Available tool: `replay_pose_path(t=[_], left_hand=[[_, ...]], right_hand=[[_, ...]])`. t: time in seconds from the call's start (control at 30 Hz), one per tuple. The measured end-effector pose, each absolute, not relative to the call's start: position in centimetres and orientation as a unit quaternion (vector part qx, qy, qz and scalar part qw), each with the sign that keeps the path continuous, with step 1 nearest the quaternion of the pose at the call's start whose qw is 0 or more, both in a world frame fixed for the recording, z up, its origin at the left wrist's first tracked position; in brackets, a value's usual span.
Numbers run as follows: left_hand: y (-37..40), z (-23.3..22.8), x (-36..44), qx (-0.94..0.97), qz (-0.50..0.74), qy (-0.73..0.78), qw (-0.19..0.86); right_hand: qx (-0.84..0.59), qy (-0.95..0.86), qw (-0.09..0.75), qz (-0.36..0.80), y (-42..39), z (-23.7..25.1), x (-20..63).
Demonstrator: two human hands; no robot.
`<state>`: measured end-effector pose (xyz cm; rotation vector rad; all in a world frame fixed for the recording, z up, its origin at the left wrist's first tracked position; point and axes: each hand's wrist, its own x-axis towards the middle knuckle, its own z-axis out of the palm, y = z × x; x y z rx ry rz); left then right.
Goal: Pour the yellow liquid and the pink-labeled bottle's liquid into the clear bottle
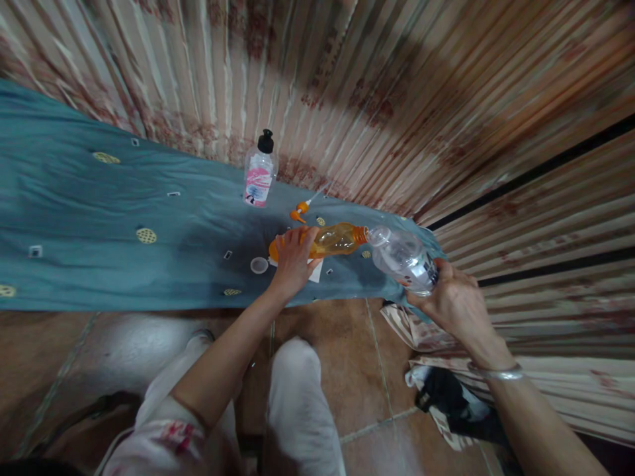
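Head camera looks down at a person's two arms, their knees in pale trousers, and a long blue cloth spread on the floor along a striped curtain.

Left hand is wrapped around the bottom end of an orange bottle. Its fingers curl shut on the bottle. This bottle lies tipped on its side, just above the cloth, near the cloth's front edge and toward its right end. Its open neck points to the right.

Right hand grips a clear bottle from below, fingers closed around its fat part. It has a silver bangle on the wrist. The clear bottle is tilted too, and its mouth touches the mouth of the orange bottle. It hangs over the right end of the cloth.

A small white cap sits on the cloth just left of the left hand. A little orange pump top lies behind the orange bottle, close to the back edge. Farther back stands a clear bottle with a pink label and a black cap, upright, by the curtain.

Brown floor tiles show in front of the cloth. A dark bundle of cloth lies on the tiles under the right arm.
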<state>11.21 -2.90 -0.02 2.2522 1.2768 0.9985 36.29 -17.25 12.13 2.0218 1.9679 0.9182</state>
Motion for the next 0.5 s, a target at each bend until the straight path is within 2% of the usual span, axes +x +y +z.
replay_pose_path(t=[0.5], left_hand=[[-2.95,-0.13,11.19,0.802,0.353,0.452,0.166]], right_hand=[[0.675,0.663,0.090,0.311,-17.29,12.25,36.24]])
